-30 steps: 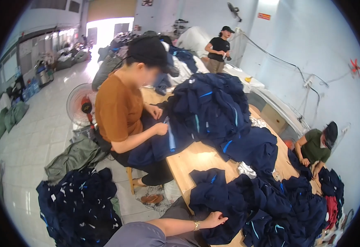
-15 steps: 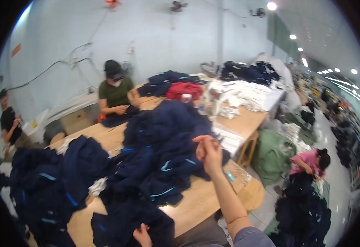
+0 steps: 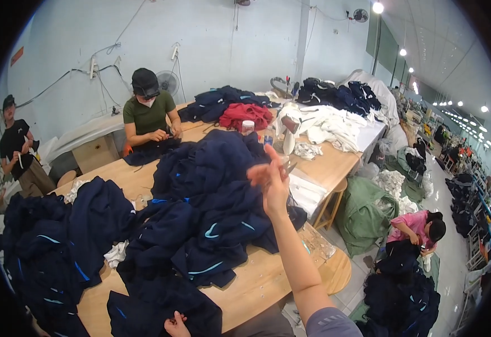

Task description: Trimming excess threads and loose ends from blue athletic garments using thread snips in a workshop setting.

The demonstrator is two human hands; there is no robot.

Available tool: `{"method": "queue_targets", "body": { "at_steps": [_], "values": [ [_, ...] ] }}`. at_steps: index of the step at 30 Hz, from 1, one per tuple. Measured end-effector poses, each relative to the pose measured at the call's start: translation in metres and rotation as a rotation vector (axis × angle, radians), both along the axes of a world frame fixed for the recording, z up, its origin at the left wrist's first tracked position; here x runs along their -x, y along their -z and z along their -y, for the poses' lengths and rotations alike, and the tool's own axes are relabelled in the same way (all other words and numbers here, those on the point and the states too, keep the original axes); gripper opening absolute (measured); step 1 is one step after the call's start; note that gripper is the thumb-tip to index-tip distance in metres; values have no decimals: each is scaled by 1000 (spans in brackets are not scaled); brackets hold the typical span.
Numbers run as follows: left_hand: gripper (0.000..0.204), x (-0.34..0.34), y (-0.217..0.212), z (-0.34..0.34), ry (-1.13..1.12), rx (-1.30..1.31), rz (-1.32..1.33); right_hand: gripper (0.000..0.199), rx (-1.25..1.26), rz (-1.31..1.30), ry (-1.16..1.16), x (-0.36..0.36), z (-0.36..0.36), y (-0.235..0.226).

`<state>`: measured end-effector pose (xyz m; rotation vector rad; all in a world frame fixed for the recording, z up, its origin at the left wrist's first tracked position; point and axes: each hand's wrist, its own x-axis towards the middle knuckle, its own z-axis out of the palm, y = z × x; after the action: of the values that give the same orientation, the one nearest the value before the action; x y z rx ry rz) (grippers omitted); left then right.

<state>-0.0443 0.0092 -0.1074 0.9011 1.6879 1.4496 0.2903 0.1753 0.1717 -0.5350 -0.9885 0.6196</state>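
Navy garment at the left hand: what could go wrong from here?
The navy garment meets the navy pile of the same colour, so the two might get mixed up. What looks like a pointed metal tool at the right hand could snag either. The small jar behind the pile may tip if that shifts.

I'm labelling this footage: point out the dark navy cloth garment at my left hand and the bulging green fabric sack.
Dark navy cloth garment (image 3: pixel 164 297), head view: its middle, just above your left hand (image 3: pixel 176 325).
Bulging green fabric sack (image 3: pixel 362 212), head view: its side.
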Motion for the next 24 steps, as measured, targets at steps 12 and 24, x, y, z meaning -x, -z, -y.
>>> {"method": "queue_targets", "body": {
  "at_steps": [12,24],
  "values": [
    [33,-9,10,-2,-102,-41,-225,43,-429,-403,627,-109,40,-35],
    [29,-20,-6,-6,-112,-3,-189,39,-561,-643,408,-144,81,-34]
  ]
}}
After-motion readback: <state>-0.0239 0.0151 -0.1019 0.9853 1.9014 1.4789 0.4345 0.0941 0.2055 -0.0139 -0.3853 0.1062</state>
